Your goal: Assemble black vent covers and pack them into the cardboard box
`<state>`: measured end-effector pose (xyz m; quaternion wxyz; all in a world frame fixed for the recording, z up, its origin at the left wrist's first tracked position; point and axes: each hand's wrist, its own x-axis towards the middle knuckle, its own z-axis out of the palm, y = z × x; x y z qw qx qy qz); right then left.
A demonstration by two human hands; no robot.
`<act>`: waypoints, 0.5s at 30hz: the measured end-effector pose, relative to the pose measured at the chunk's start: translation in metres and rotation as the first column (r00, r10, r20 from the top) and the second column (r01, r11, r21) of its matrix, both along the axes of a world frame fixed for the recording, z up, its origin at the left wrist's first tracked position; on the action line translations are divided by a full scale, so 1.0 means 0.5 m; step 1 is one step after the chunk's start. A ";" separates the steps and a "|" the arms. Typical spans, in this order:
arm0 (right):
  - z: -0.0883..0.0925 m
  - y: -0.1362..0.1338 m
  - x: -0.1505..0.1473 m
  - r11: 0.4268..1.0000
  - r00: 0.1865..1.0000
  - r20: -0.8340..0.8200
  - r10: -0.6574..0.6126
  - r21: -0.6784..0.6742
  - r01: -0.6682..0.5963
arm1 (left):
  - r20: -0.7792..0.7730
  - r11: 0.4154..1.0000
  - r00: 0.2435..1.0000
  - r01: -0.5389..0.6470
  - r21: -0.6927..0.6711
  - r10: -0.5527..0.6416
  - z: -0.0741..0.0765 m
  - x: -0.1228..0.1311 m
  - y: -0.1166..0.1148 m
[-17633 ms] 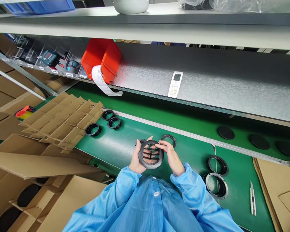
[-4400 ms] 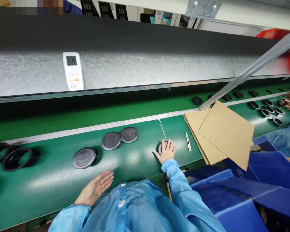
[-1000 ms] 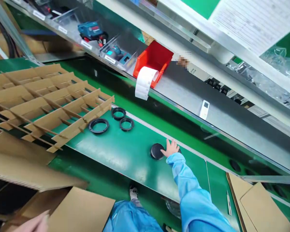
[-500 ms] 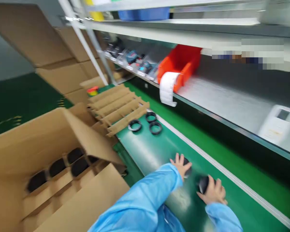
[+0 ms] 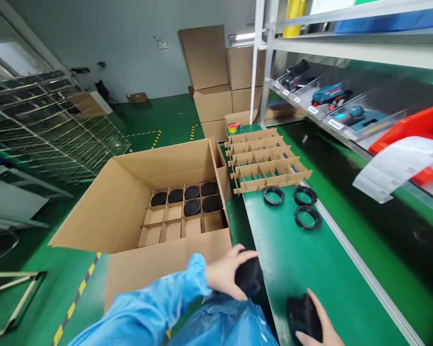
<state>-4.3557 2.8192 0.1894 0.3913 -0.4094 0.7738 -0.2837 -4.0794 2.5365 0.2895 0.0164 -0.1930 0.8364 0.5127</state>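
Note:
My left hand is closed round a black round part, between the carton and the edge of the green bench. Lower right, my right hand grips another black round part above the bench top. Left of my hands stands an open cardboard carton. Its cardboard dividers form cells; several black round parts sit in the far rows, and the front cells show bare cardboard. Farther up the bench lie three black rings.
Cardboard divider grids lie across the far bench end, near a roll of tape. A shelf on the right holds power tools and a red bin with a hanging label strip. A wire rack stands left.
My view has swung left toward the carton. Both hands have lifted the black parts from the bench; the left one has carried its part off the bench edge toward the carton.

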 end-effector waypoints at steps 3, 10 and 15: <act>0.099 -0.202 0.148 0.956 0.945 0.172 0.280 -0.138 -0.258 | 0.052 0.934 0.940 -0.325 -0.148 0.336 0.014 0.178 -0.139; 0.121 -0.667 0.439 0.885 0.848 -0.308 0.432 -0.033 -0.464 | 0.239 0.642 0.661 -0.473 -0.604 0.712 -0.152 0.350 -0.369; -0.044 -0.884 0.473 0.806 0.598 -0.548 0.585 0.471 -0.358 | 0.292 0.746 0.740 -0.401 -0.532 0.606 -0.305 0.334 -0.430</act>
